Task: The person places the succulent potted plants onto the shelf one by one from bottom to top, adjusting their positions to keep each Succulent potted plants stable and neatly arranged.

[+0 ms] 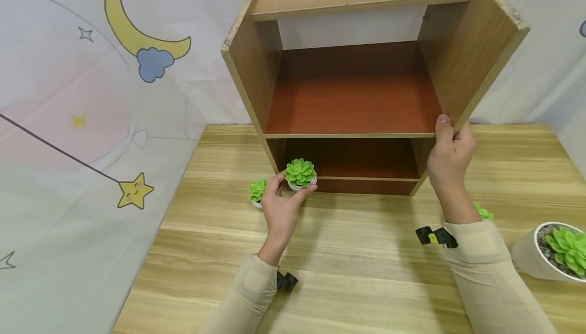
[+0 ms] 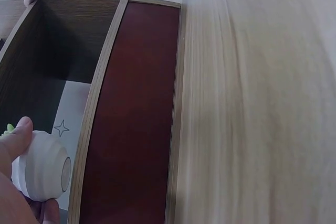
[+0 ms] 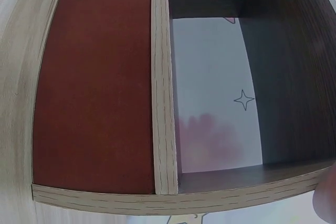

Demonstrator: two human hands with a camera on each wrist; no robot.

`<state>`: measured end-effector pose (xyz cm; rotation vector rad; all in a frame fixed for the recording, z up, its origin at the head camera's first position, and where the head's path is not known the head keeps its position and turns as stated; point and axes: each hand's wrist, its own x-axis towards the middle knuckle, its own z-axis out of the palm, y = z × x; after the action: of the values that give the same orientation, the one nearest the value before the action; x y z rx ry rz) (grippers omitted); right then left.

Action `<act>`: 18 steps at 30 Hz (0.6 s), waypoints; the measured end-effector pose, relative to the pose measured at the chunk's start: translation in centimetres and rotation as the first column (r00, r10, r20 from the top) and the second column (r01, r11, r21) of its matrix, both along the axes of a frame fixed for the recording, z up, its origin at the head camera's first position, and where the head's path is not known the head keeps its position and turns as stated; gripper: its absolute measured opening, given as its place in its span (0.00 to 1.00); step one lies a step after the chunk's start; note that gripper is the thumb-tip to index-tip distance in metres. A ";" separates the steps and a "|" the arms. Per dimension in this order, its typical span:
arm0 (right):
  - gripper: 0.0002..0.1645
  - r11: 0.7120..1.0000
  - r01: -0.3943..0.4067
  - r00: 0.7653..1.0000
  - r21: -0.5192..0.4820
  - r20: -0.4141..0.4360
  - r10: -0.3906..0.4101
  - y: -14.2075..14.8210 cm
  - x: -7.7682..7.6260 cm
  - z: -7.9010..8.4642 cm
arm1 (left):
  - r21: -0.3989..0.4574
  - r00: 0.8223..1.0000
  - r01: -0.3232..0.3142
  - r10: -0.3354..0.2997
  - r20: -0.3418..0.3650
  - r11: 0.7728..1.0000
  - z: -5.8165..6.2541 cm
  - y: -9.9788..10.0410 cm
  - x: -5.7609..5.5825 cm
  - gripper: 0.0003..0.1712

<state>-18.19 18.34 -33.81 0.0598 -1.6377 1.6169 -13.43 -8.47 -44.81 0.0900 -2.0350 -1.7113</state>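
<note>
My left hand (image 1: 278,217) holds a small potted succulent (image 1: 299,172) with bright green leaves, thumb and fingers around its white pot. In the left wrist view the white pot (image 2: 44,165) is tilted, its base turned toward the shelf's front edge. The plant is in front of the lower compartment of a wooden shelf unit (image 1: 478,44) with reddish-brown boards. My right hand (image 1: 450,163) grips the front edge of the unit's right side panel, thumb on the inner face by the middle board. In the right wrist view only a blurred bit of it shows at the right edge.
A second small succulent (image 1: 257,191) stands left of my left hand on the wood-grain table (image 1: 357,273). Green leaves (image 1: 482,212) show partly behind my right forearm. A larger white pot with a succulent (image 1: 533,252) stands far right. A printed cloth (image 1: 59,146) hangs behind.
</note>
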 end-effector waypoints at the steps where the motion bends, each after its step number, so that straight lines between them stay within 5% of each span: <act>1: 0.12 1.000 -0.001 1.000 0.007 -0.004 0.001 0.0 0.0 -0.1 | -0.005 1.000 -0.001 0.001 -0.002 1.000 0.0 0.0 0.0 0.34; 18: 0.12 0.999 -0.008 1.000 -0.038 0.009 0.008 0.2 -0.4 -0.5 | 0.009 1.000 -0.023 0.023 -0.007 1.000 0.2 0.6 -1.0 0.34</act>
<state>-18.60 18.49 -34.29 0.0403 -1.6150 1.6558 -14.45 -7.91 -44.62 0.1100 -2.0142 -1.7038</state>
